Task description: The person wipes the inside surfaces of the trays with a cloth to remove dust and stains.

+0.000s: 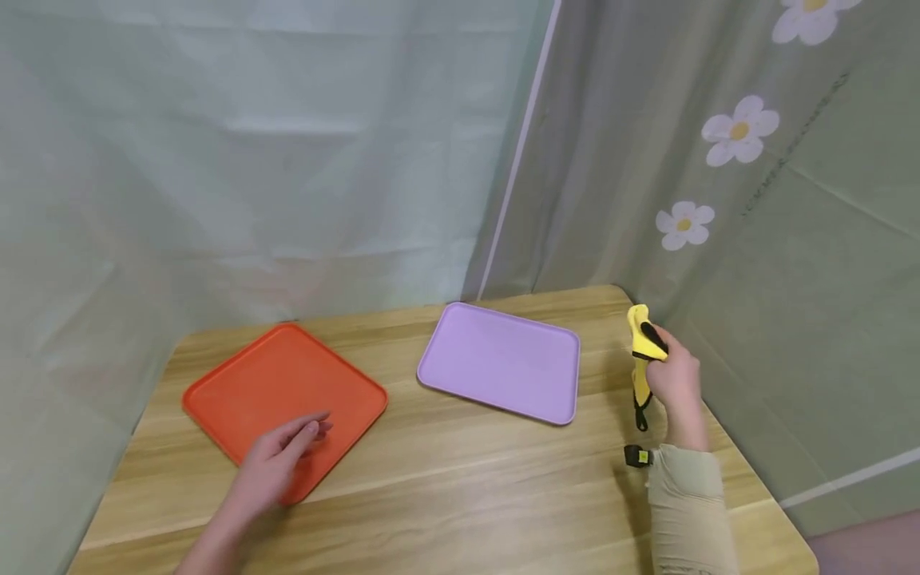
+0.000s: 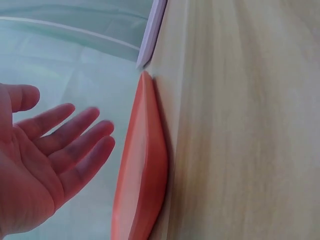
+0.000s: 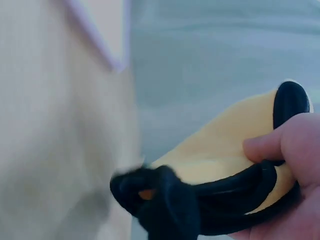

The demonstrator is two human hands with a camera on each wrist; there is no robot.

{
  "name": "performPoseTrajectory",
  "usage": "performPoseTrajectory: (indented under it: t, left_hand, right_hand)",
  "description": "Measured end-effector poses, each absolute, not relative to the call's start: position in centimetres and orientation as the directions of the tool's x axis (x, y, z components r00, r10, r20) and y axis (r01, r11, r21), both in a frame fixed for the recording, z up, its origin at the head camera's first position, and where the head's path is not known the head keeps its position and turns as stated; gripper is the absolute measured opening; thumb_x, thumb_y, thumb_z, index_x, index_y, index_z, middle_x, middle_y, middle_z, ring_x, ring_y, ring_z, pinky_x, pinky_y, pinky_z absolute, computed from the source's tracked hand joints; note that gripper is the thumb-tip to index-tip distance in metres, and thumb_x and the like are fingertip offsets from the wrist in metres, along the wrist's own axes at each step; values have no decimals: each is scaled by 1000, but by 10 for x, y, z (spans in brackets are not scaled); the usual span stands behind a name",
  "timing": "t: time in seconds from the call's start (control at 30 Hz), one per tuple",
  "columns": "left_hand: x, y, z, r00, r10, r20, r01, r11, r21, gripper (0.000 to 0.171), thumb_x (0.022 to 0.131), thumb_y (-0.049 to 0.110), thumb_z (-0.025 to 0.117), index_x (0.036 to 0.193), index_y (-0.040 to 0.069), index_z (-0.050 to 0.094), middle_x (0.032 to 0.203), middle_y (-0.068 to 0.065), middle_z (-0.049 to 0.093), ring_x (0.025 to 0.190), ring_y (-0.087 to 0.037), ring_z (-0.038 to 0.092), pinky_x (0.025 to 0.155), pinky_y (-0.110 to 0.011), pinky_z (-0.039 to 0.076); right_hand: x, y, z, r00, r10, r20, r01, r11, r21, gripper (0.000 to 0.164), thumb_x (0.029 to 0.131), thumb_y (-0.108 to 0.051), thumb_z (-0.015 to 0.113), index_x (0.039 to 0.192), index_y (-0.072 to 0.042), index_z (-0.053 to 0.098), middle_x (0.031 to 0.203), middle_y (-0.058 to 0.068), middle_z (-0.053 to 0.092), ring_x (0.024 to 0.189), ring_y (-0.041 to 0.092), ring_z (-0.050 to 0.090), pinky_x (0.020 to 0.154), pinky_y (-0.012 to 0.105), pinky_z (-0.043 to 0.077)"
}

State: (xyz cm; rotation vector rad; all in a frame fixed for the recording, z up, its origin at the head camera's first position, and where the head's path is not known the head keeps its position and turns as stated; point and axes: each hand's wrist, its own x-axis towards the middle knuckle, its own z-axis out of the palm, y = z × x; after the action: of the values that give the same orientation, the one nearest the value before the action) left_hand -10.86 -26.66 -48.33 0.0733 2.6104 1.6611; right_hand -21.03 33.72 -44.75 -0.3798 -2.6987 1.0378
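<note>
My right hand [image 1: 674, 378] grips a yellow thing with black trim [image 1: 645, 339] above the table's right side. A narrow yellow part ending in a black loop [image 1: 640, 417] hangs below it. In the right wrist view, the thumb presses on its pale yellow side [image 3: 215, 135], and black straps [image 3: 230, 195] run along its lower edge. Its kind is not clear. My left hand [image 1: 276, 459] hovers over the near corner of an orange tray [image 1: 287, 383], holding nothing. The left wrist view shows that hand [image 2: 55, 155] with fingers spread loosely, apart from the tray [image 2: 145, 165].
A purple tray [image 1: 503, 363] lies flat at the back middle of the wooden table [image 1: 431, 495]. Hanging sheets [image 1: 323, 160] enclose the table at the back and sides, with white flowers printed on the right one. A small black device [image 1: 636, 456] sits at the right wrist.
</note>
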Motion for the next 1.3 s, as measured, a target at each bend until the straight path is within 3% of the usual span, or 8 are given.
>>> performPoseTrajectory:
  t: [0.13, 0.3, 0.63, 0.8, 0.9, 1.07, 1.2, 1.3]
  left_hand:
    - [-108, -277, -482, -1000, -8, -19, -21, 461, 887, 49, 116, 34, 49, 149, 1, 61, 145, -18, 65, 118, -1, 66, 90, -18, 56]
    - [-105, -293, -482, -994, -111, -6, -55, 442, 895, 52, 116, 37, 48, 150, -1, 59, 150, -20, 61, 113, 14, 59, 90, -9, 50]
    - [-96, -334, -488, -966, -255, -35, -131, 370, 920, 57, 115, 40, 49, 151, -3, 56, 135, 18, 64, 106, 17, 60, 87, -9, 52]
    - [-97, -353, -489, -941, -318, -118, -177, 165, 970, 29, 111, 36, 60, 136, 26, 70, 110, 33, 66, 98, 13, 63, 77, -14, 55]
    - [-99, -361, -488, -921, -352, -165, -234, 163, 958, 27, 111, 36, 60, 136, 26, 66, 101, 33, 65, 94, 8, 63, 74, -19, 57]
    - [-106, -374, -488, -897, -393, -202, -362, 391, 846, 65, 111, 43, 57, 153, -5, 45, 105, 9, 63, 84, 0, 61, 68, -24, 57]
    - [-112, -387, -493, -904, -389, -177, -393, 595, 701, 68, 109, 42, 57, 142, -15, 45, 105, -26, 63, 86, -28, 67, 72, -36, 54]
    - [-116, -399, -499, -920, -348, -181, -384, 700, 602, 68, 107, 43, 56, 129, -20, 46, 109, -38, 62, 99, -48, 64, 81, -51, 53]
  right_hand:
    - [-207, 312, -432, -881, 434, 186, 104, 563, -820, 71, 94, 9, 49, 161, -15, 51, 145, 27, 62, 117, 45, 61, 88, 49, 49]
    - [-204, 277, -420, -852, 462, 247, -18, 447, -895, 47, 105, -3, 56, 151, -14, 62, 133, 21, 69, 109, 32, 65, 83, 36, 49]
    - [-203, 239, -414, -881, 414, 231, -113, 290, -950, 34, 109, -13, 59, 142, -5, 61, 124, 17, 65, 104, 22, 60, 86, 31, 49]
    - [-202, 233, -412, -884, 389, 261, -166, 263, -950, 33, 108, -11, 61, 141, -4, 62, 121, 15, 62, 104, 22, 58, 87, 31, 49]
    - [-201, 235, -411, -879, 386, 280, -175, 283, -943, 31, 108, -12, 62, 138, -2, 62, 116, 15, 61, 101, 21, 57, 84, 29, 49]
    - [-196, 238, -410, -864, 405, 300, -180, 307, -934, 32, 109, -15, 61, 137, 0, 63, 112, 13, 60, 99, 20, 57, 81, 28, 50]
    - [-193, 238, -407, -858, 413, 307, -187, 306, -934, 32, 108, -13, 62, 138, -1, 64, 114, 11, 61, 100, 18, 57, 81, 27, 50]
    - [-191, 237, -405, -858, 406, 316, -196, 310, -930, 29, 108, -14, 63, 133, 0, 65, 111, 11, 60, 99, 19, 56, 82, 29, 49]
